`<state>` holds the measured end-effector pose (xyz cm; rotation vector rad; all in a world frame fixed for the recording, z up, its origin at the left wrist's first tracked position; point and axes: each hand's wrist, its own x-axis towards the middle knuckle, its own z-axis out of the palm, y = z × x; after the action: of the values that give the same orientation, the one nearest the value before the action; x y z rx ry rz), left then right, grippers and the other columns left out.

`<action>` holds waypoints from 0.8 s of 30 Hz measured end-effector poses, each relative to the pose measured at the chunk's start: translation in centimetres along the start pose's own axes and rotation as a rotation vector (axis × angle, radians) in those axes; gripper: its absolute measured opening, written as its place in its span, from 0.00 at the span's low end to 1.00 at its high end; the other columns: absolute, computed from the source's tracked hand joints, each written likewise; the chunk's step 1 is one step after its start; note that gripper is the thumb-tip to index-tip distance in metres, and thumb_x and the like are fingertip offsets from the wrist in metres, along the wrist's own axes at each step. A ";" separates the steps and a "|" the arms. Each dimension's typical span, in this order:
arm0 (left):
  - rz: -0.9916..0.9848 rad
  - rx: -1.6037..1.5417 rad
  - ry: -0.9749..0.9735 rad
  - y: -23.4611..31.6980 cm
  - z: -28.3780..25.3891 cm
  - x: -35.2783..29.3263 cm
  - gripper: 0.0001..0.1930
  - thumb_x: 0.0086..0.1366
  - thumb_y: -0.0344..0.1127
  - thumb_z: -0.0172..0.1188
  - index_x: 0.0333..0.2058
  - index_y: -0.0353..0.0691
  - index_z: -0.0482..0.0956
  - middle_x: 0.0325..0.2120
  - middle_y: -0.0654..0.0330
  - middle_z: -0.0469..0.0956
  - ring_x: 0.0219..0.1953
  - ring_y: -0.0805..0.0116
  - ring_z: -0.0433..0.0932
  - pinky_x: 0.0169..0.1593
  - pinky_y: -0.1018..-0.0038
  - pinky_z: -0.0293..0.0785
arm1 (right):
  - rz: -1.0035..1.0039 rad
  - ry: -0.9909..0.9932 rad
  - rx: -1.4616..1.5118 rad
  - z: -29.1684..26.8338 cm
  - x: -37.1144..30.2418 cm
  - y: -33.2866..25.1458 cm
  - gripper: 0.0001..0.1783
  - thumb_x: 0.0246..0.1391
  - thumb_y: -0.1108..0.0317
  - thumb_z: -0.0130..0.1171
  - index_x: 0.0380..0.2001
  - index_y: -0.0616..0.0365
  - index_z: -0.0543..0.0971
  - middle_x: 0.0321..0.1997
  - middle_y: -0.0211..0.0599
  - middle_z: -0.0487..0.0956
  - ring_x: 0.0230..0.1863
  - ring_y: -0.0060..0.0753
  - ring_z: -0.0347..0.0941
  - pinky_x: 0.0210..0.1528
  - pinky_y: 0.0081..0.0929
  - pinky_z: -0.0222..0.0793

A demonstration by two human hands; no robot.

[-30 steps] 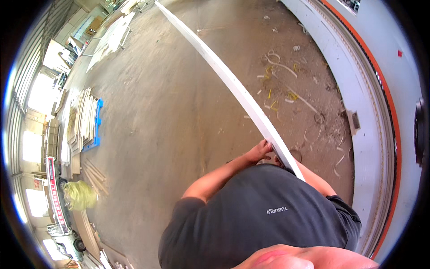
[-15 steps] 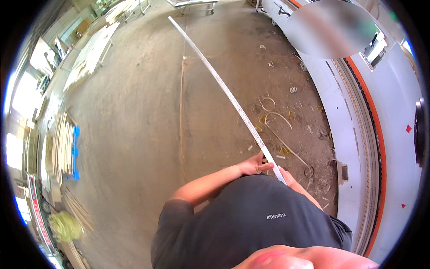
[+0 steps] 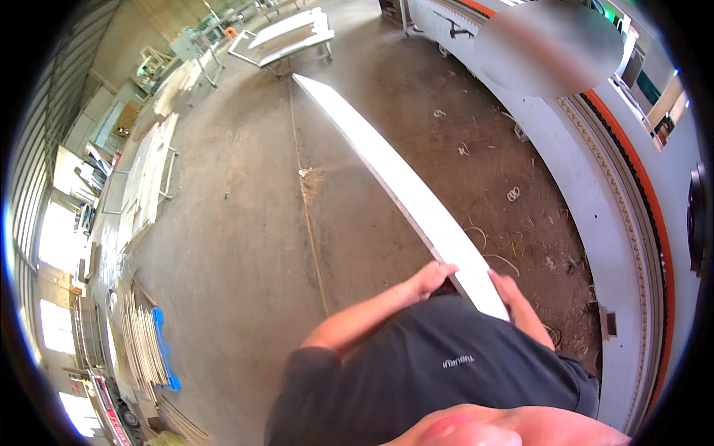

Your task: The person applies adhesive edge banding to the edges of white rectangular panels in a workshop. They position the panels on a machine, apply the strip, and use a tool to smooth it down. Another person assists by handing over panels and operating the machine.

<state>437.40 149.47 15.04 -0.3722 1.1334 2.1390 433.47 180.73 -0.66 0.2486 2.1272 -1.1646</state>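
A long white board (image 3: 416, 197) stretches from my waist out across the floor toward the far side, its broad face turned partly up. My left hand (image 3: 433, 280) grips its left edge near the close end, thumb on top and fingers going underneath. On the opposite edge my right hand (image 3: 507, 288) holds the same board, with its lower fingers hidden. The near end of the board lies close against my dark shirt.
Along the right runs a long white machine (image 3: 573, 171) with an orange strip. Curly offcuts (image 3: 513, 194) litter the floor beside it. Far ahead stands a trolley (image 3: 290, 37) with white panels. At left are stacked strips (image 3: 141, 338) on a blue pallet and panels (image 3: 149, 178) on a rack.
The board has rolled in my hands: its narrow edge faced up before, and now the wide white face shows. My view has tilted up, bringing more of the far trolley in.
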 end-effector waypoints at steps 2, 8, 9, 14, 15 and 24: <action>-0.043 -0.046 -0.020 5.8 -2.8 3.2 0.22 0.73 0.34 0.53 0.58 0.23 0.75 0.55 0.46 0.80 0.57 0.57 0.79 0.62 0.64 0.73 | 0.044 0.000 0.016 -2.5 2.3 -7.9 0.44 0.63 0.30 0.50 0.45 0.69 0.85 0.47 0.58 0.85 0.54 0.51 0.81 0.59 0.40 0.71; 0.143 0.165 -0.044 23.7 -8.2 13.8 0.23 0.72 0.37 0.56 0.56 0.22 0.76 0.54 0.46 0.80 0.56 0.59 0.79 0.60 0.64 0.74 | -0.076 0.207 -0.247 -9.8 16.5 -23.3 0.44 0.61 0.29 0.50 0.43 0.67 0.86 0.45 0.60 0.85 0.52 0.56 0.81 0.59 0.41 0.70; 0.140 0.239 -0.016 26.4 -9.8 14.8 0.23 0.72 0.38 0.58 0.55 0.22 0.78 0.54 0.47 0.80 0.55 0.60 0.79 0.60 0.65 0.73 | -0.034 0.200 -0.202 -9.6 19.0 -25.1 0.45 0.61 0.28 0.49 0.43 0.67 0.86 0.45 0.60 0.85 0.53 0.55 0.81 0.60 0.40 0.70; 0.212 0.547 -0.014 42.7 -19.8 23.9 0.24 0.72 0.40 0.58 0.55 0.23 0.79 0.54 0.47 0.81 0.55 0.59 0.79 0.60 0.65 0.72 | -0.017 0.184 -0.218 -9.0 34.9 -38.3 0.47 0.62 0.27 0.48 0.45 0.69 0.85 0.48 0.60 0.84 0.55 0.54 0.80 0.60 0.39 0.69; 0.212 0.594 -0.007 46.0 -21.6 25.5 0.24 0.72 0.41 0.58 0.55 0.24 0.79 0.53 0.47 0.81 0.55 0.59 0.79 0.60 0.65 0.72 | 0.017 0.228 -0.257 -8.2 37.6 -39.6 0.47 0.62 0.27 0.47 0.46 0.68 0.85 0.49 0.61 0.84 0.56 0.55 0.80 0.61 0.39 0.69; 0.185 0.490 -0.027 72.7 -36.6 43.6 0.22 0.71 0.41 0.56 0.51 0.25 0.82 0.50 0.49 0.84 0.52 0.62 0.81 0.60 0.67 0.73 | 0.110 0.163 -0.124 -10.2 59.7 -65.9 0.47 0.62 0.28 0.48 0.46 0.71 0.84 0.49 0.58 0.84 0.55 0.51 0.81 0.58 0.39 0.70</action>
<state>353.77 110.22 15.64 -0.0141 1.6723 1.9205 353.46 141.62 8.26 0.4113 2.2865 -0.9738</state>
